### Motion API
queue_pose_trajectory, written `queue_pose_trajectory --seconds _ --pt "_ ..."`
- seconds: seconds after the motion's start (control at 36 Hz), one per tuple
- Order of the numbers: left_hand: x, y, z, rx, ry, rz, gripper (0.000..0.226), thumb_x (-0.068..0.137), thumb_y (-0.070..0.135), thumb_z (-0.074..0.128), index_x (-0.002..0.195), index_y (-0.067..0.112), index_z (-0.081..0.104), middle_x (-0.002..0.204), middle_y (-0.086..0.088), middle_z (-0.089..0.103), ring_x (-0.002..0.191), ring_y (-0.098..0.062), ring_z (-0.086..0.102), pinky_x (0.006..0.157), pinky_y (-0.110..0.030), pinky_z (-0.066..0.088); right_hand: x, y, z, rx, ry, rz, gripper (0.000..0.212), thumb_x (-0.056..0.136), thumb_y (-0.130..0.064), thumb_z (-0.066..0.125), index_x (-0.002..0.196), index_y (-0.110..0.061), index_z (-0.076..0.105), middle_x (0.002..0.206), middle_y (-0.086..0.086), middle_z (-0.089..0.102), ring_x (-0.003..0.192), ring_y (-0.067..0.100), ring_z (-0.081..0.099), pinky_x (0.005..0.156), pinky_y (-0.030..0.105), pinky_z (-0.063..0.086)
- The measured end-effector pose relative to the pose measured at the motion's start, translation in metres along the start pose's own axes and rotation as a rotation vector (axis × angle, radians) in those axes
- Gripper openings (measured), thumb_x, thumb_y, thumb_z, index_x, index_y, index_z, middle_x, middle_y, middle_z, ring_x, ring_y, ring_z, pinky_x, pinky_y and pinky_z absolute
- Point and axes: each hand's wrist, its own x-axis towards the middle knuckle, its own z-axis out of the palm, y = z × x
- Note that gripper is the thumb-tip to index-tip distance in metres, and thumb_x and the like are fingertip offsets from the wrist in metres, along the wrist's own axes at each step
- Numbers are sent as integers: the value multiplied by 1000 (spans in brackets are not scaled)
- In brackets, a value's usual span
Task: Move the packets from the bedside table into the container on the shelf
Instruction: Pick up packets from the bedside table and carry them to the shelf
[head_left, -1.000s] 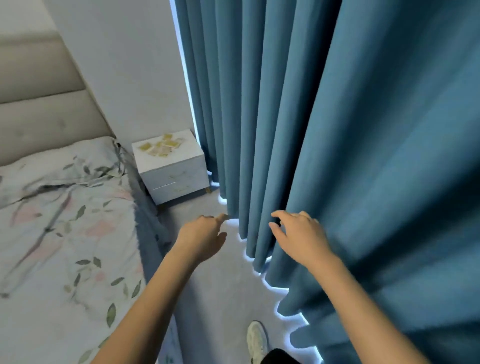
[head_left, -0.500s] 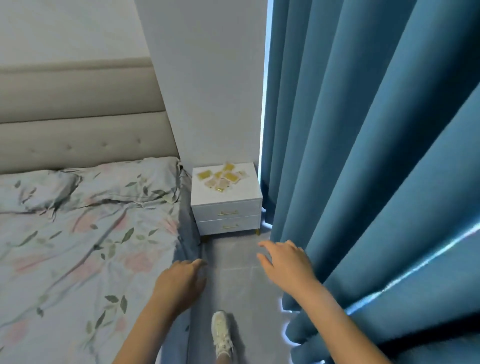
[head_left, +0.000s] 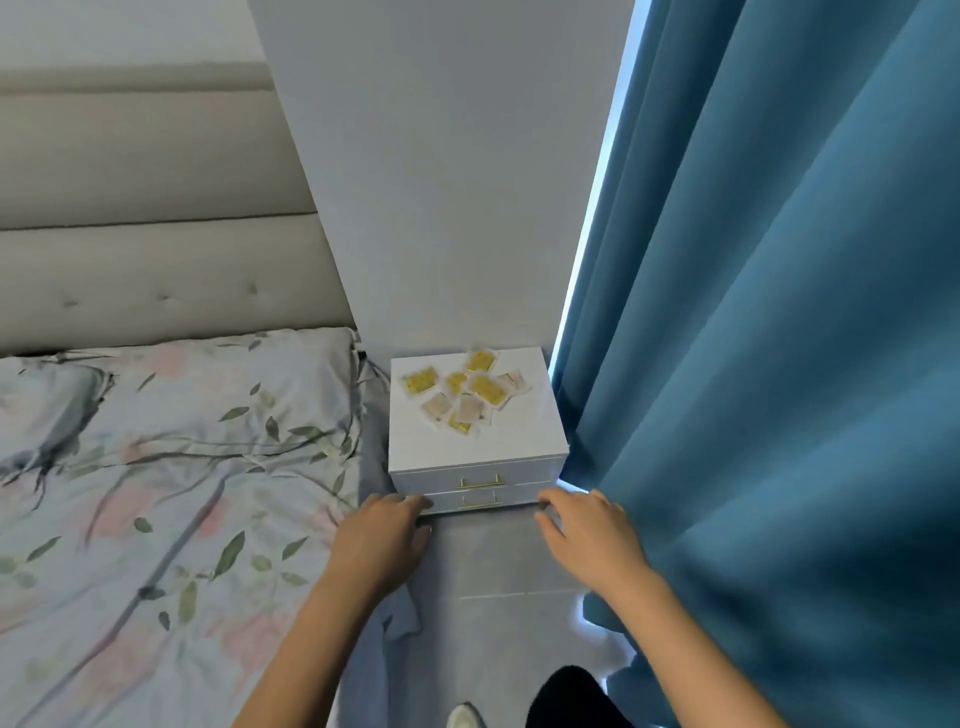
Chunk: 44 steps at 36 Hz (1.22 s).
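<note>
The packets (head_left: 464, 391) lie in a loose cluster on the white counter (head_left: 511, 439), toward its back half, at the centre of the frame; its front strip is bare. The counter's left edge sits just beside the bed (head_left: 171, 467), its right edge beside the blue curtain (head_left: 779, 364). A narrow lane of grey floor (head_left: 498, 561) runs from me to the drawers. My left hand (head_left: 382, 540) and right hand (head_left: 592, 535) hover low before the drawer fronts, each grip loose, fingers apart, holding nothing. Compared with half a second ago, the counter looms nearer and both hands have come forward.
</note>
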Motion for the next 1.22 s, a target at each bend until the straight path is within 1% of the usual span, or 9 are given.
queue_pose_trajectory --seconds 0.47,0.53,0.67,0.78,0.86,0.94,1.06,1.14,1.22 --pt "278 -52 22 -128 -72 -115 38 95 32 45 132 27 51 115 2 65 115 -23 51 89 -33 43 355 31 5 -73 -90 -126 37 98 -35 38 131 -24 49 120 5 64 110 29 54 87 40 45" --pt "294 -62 35 -126 -94 -119 35 94 31 48 127 26 56 109 2 67 109 -24 55 84 -33 45 395 38 18 -22 -116 -105 35 97 -33 42 129 -22 51 118 6 65 107 29 57 84 39 49" --pt "327 -104 72 -99 -66 -156 28 72 25 57 95 22 72 73 3 67 70 -26 66 52 -32 51 487 60 74 202 -121 56 32 93 -22 52 125 -18 54 117 2 66 106 26 59 81 34 49" --pt "352 -129 100 -107 -113 -194 27 77 29 52 97 24 70 77 3 68 72 -25 65 56 -33 54 542 68 134 287 -157 128 37 91 -22 59 127 -17 53 119 6 65 112 29 57 90 42 50" --pt "367 -140 117 -120 -180 -204 31 81 36 43 96 27 69 80 6 67 72 -23 66 56 -33 55 571 66 171 222 -155 162 53 88 -32 64 135 -19 46 132 7 55 127 30 43 98 43 44" --pt "383 -149 134 -154 -190 -211 26 80 32 51 97 26 69 82 5 68 74 -23 66 59 -33 55 594 64 204 112 -179 182 74 80 -47 68 141 -18 37 143 9 44 136 31 31 109 43 32" --pt "405 -153 149 -228 -187 -189 23 87 27 55 105 24 68 91 3 69 83 -25 65 68 -36 54 607 63 227 35 -174 217 80 78 -45 71 143 -19 31 149 8 32 139 35 22 112 45 24" --pt "426 -145 154 -319 -174 -195 26 92 26 55 117 26 63 104 6 65 98 -19 60 78 -33 49 611 62 227 -1 -181 232 74 77 -43 73 137 -16 40 143 9 41 137 32 29 107 44 27" --pt "449 -131 158 -352 -164 -165 31 96 31 47 126 28 56 116 6 61 108 -16 55 83 -30 46 608 67 231 72 -133 185 53 78 -39 74 119 -12 53 120 11 57 117 30 52 91 40 42"
